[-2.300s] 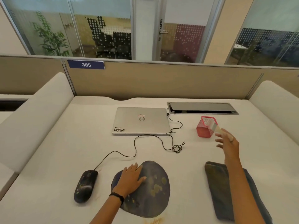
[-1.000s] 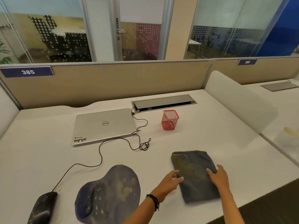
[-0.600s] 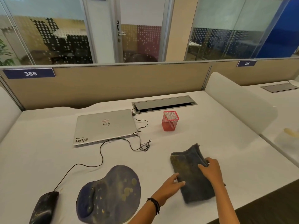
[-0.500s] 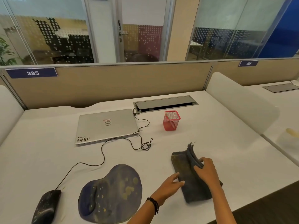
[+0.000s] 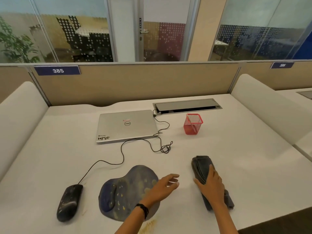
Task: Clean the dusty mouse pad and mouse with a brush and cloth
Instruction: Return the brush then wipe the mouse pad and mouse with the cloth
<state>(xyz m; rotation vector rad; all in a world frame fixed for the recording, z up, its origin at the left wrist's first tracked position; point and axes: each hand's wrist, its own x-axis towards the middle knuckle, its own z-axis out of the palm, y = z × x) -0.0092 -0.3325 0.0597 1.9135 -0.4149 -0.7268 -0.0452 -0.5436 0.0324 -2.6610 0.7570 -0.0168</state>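
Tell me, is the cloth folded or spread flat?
Folded: the cloth is doubled into a narrow bundle, layered edges showing, held by the right hand.

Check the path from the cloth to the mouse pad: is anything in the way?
Only the left hand: it is open above the right edge of the mouse pad, between the pad and the cloth that the right hand grips. The table strip between them shows nothing else.

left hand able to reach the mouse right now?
Probably yes. The left hand is open and holds nothing, over the right edge of the mouse pad. The mouse lies left of the pad, with only the flat pad between them. The right hand grips the cloth, out of the way.
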